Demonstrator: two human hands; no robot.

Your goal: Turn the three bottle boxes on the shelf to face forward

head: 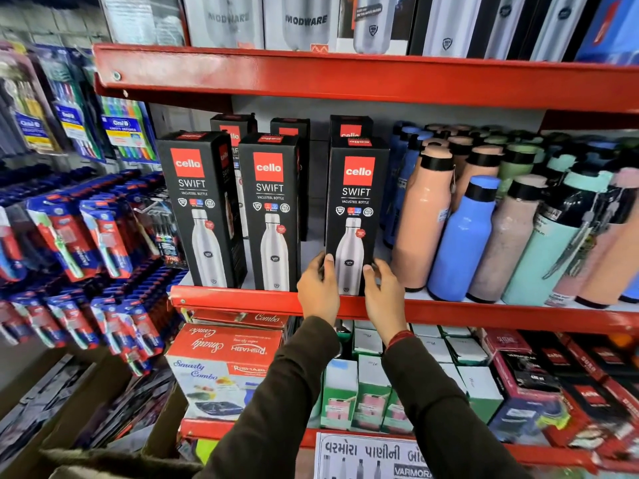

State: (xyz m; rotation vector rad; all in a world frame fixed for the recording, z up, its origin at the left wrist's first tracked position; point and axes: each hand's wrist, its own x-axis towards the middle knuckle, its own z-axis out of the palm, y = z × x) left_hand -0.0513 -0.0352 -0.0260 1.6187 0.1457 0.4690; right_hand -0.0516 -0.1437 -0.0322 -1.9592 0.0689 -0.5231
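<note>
All three fronts show, left hand (318, 288) and right hand (383, 295) clasping the right-hand box (356, 209), squaring it off.

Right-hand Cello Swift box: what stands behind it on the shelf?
Behind the right Cello Swift box, held by the left hand and right hand, another Cello box pokes up; its lower part is hidden.

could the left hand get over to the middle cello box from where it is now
Probably yes. The left hand rests on the lower left edge of the right cello box, and the middle cello box stands just beside it at the shelf front, with an open gap and nothing in between.
</note>
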